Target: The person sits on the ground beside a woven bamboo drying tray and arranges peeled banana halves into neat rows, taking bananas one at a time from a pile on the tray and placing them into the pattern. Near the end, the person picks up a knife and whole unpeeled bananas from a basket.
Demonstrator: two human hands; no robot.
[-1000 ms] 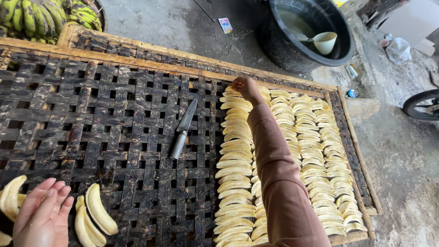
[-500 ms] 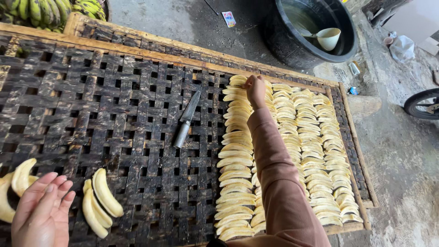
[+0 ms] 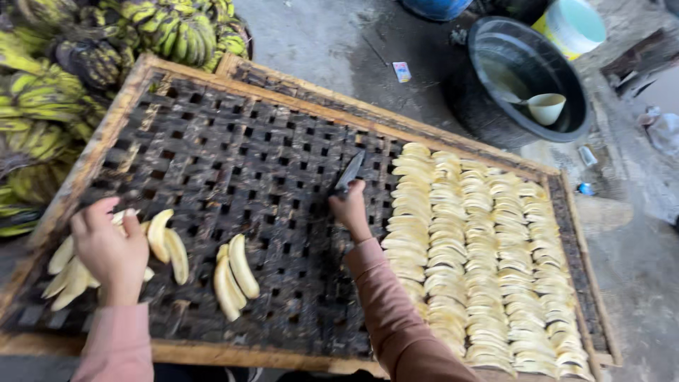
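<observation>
Right hand [image 3: 349, 207] grips the knife [image 3: 346, 175] handle on the woven rack [image 3: 233, 148]. Left hand [image 3: 109, 249] rests open-fingered on peeled bananas [image 3: 164, 237], grasping nothing. Sliced rows [image 3: 481, 247] lie alongside.

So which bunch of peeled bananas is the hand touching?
The left hand rests on the peeled bananas at the rack's left edge. The small cluster further right lies untouched, and the right hand grips the knife instead.
</observation>
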